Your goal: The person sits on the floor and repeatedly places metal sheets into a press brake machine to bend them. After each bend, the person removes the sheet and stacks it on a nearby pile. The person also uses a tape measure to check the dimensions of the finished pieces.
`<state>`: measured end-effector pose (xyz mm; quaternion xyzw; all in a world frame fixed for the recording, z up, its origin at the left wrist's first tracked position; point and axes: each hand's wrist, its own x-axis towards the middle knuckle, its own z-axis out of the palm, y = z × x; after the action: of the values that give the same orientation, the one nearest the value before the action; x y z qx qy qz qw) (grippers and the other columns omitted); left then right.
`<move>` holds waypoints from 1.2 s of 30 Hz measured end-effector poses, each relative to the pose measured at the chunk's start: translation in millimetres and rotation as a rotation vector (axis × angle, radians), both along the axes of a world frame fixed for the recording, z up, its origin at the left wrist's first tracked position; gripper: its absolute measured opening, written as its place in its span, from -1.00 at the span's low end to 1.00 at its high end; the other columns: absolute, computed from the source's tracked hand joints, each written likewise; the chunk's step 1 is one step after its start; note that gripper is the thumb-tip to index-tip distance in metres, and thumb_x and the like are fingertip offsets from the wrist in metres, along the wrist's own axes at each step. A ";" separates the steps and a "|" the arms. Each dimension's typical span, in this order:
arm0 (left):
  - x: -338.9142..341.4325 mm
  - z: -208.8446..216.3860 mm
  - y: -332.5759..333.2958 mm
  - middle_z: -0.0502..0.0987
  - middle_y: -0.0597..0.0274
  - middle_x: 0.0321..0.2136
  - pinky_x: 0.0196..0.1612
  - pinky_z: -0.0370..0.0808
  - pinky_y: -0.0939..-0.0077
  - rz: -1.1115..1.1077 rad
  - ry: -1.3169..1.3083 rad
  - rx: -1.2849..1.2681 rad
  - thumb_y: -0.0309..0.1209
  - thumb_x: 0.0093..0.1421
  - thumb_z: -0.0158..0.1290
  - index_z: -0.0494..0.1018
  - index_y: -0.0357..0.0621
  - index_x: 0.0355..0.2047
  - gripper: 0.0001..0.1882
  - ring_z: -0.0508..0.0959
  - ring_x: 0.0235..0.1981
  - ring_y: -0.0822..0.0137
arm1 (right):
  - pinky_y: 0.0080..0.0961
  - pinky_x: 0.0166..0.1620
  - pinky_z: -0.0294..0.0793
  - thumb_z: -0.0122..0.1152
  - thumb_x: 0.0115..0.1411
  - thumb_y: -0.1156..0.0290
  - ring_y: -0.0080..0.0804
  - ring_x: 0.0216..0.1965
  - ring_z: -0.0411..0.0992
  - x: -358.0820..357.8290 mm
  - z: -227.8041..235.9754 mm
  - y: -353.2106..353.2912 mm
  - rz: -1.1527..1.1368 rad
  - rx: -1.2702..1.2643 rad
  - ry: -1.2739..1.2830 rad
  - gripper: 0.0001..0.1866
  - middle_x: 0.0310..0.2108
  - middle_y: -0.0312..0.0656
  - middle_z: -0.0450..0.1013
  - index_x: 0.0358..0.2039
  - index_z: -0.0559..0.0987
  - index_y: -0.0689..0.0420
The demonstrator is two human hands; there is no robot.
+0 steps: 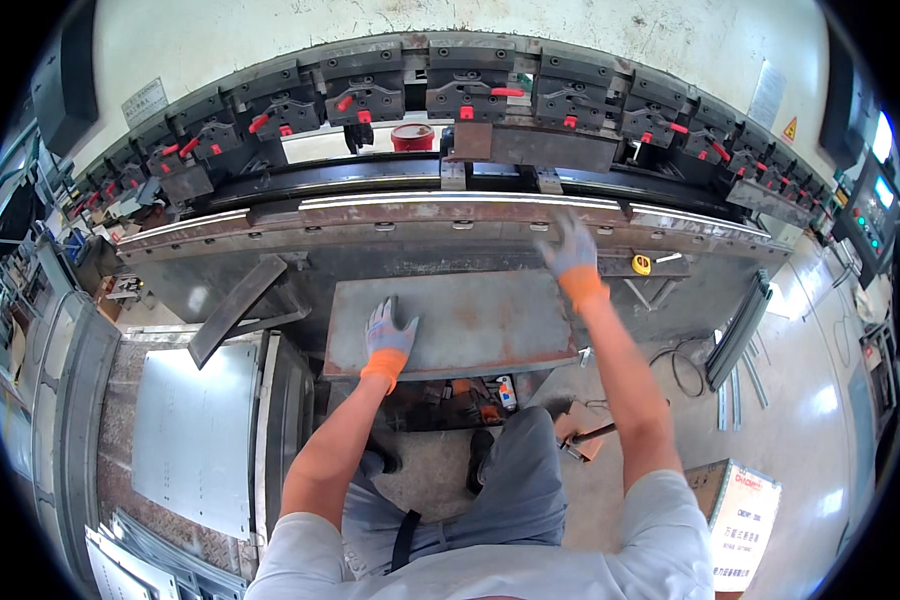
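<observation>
My left hand (388, 338), in a grey glove with an orange cuff, lies on the bare steel tabletop (470, 325) with its fingers spread. My right hand (574, 255), gloved the same way, is over the tabletop's far right corner, close to the front of a press brake's lower bed (420, 245). Its fingers look stretched out, though motion blurs their tips, and I see nothing in it. Beyond the hands runs the lower die rail (460, 203). Above it hangs a row of upper tool clamps (470, 95) with red levers.
At left, flat sheet-metal panels (195, 430) lie stacked on a pallet beside a slanting steel support arm (238, 310). A yellow tape measure (641, 265) rests on a small bracket at right. Further right are long metal profiles (738, 335), a carton (745, 525) and a control panel (870, 215).
</observation>
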<state>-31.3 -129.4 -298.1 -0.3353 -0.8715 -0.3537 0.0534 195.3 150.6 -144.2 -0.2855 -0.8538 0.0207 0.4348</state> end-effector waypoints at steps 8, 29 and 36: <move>-23.9 177.9 175.3 0.30 -0.11 0.26 0.31 0.25 0.24 -0.217 -0.048 0.429 0.20 -0.07 0.29 0.17 -0.29 0.31 0.11 0.27 0.30 0.01 | -0.19 0.15 0.41 0.30 0.07 -0.10 -0.01 0.14 0.40 -121.6 228.0 49.1 -0.181 0.065 -0.329 -0.28 0.17 -0.03 0.39 0.19 0.44 -0.02; -103.1 235.2 304.4 0.61 -0.08 -0.12 0.03 0.48 0.24 -0.290 -0.222 0.477 0.10 -0.18 0.40 0.50 -0.22 -0.04 -0.19 0.57 -0.05 -0.08 | -0.22 -0.21 0.50 0.37 0.09 0.20 0.00 -0.32 0.50 -105.4 177.8 -84.9 0.823 0.019 -0.130 -0.68 -0.33 -0.09 0.54 -0.23 0.57 0.12; -138.1 225.4 300.5 0.62 0.04 -0.13 -0.04 0.50 0.39 -0.375 -0.345 0.688 -0.03 -0.14 0.45 0.54 -0.25 -0.06 -0.28 0.61 -0.12 0.18 | -0.24 -0.03 0.49 0.45 0.03 0.19 -0.02 -0.13 0.50 -26.1 -92.2 -41.1 0.196 -0.175 -0.109 -0.51 -0.12 -0.04 0.53 -0.08 0.55 0.15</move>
<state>-169.4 171.1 -72.7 -0.3864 -0.6229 -0.6784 -0.0496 169.2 109.5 -236.4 -0.2381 -0.8950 0.1220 0.3570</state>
